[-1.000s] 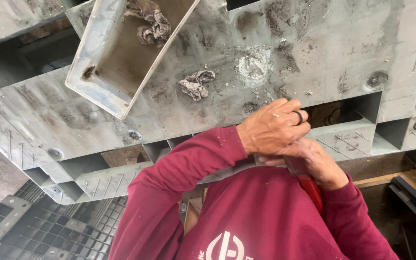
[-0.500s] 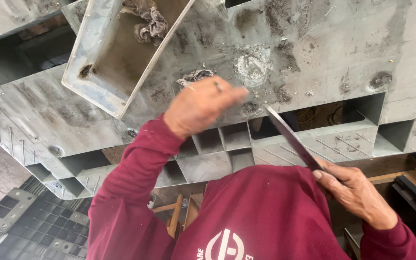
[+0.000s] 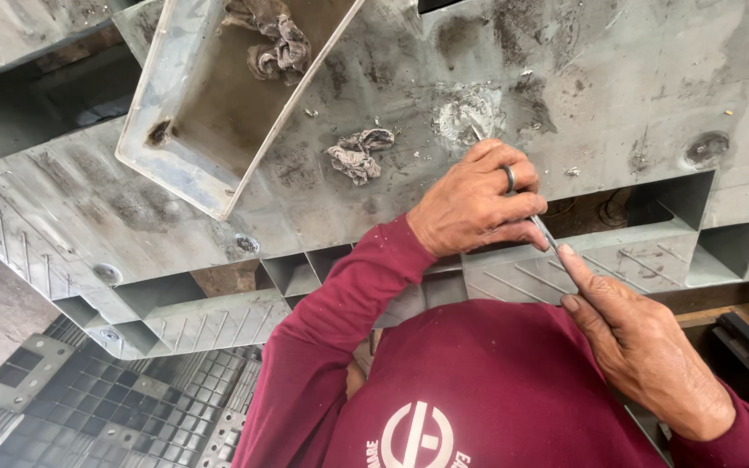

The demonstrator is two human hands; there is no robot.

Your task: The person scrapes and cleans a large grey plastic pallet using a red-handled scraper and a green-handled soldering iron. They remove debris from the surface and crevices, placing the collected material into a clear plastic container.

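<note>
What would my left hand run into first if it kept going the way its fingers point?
Likely the thin metal blade that the left hand already pinches, then the right hand fingertips just beyond; depth is hard to judge.

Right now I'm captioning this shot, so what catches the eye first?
Both hands meet at centre: the left hand and right hand grip a thin metal blade against a scuffed grey plastic pallet. A crumpled grey rag lies just left, beside a grey plastic tray.

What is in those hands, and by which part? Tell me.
A thin metal blade, gripped along its middle by the left hand; the right hand pinches its lower end between the fingers. Its tip touches the grey plastic pallet.
</note>
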